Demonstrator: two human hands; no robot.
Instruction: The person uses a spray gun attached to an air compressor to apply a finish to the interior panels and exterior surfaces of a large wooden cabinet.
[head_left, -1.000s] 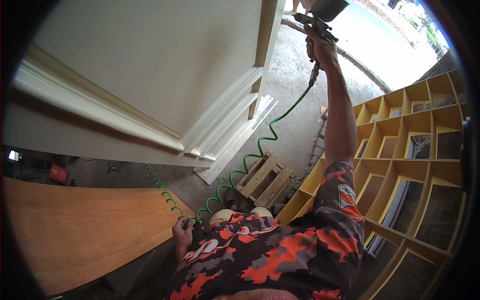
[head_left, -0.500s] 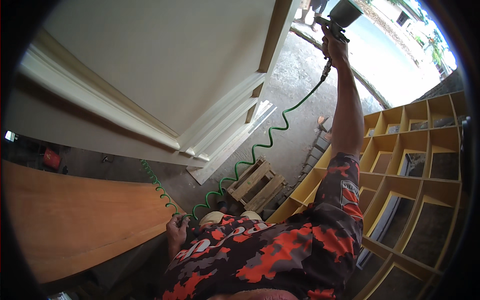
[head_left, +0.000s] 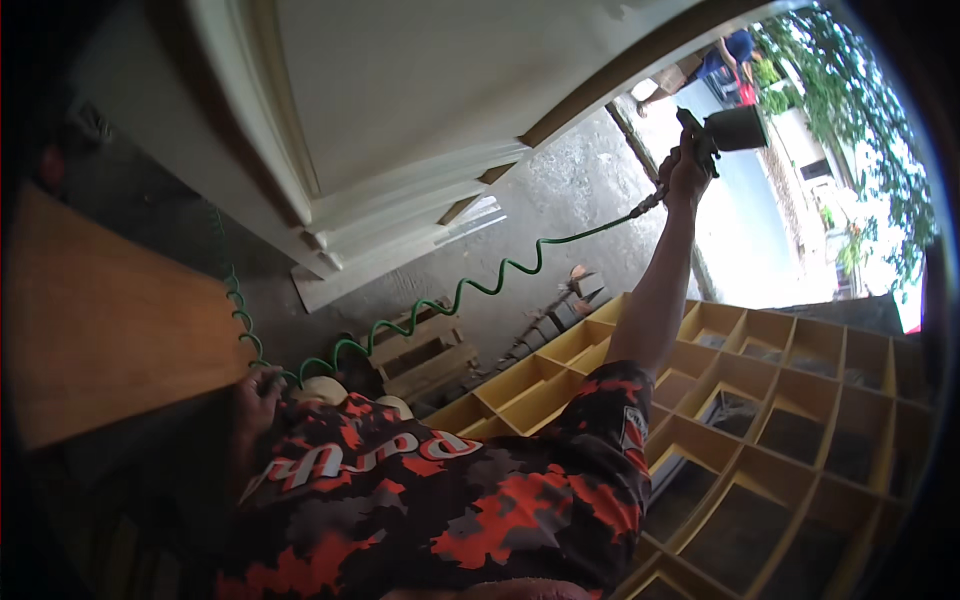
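Observation:
At the end of my outstretched arm, my right hand is wrapped round a paint spray gun with a dark cup on it. A green coiled air hose runs from the gun's handle back toward my waist. Low on the left, my left hand is closed round the hose near my body. From there the coil continues up past the orange-brown board. A large pale panelled piece with moulded edges stands in front of me, its near edge left of the gun.
An orange-brown board lies at the left. Yellowish shelving with many compartments fills the lower right. A wooden pallet sits on the concrete floor near my feet. Beyond the opening, a person is near the bright street.
My view has turned, so the panelled piece and board sit further left. The spray gun appears lower and further right, its cup now pointing sideways. Both hands keep their hold.

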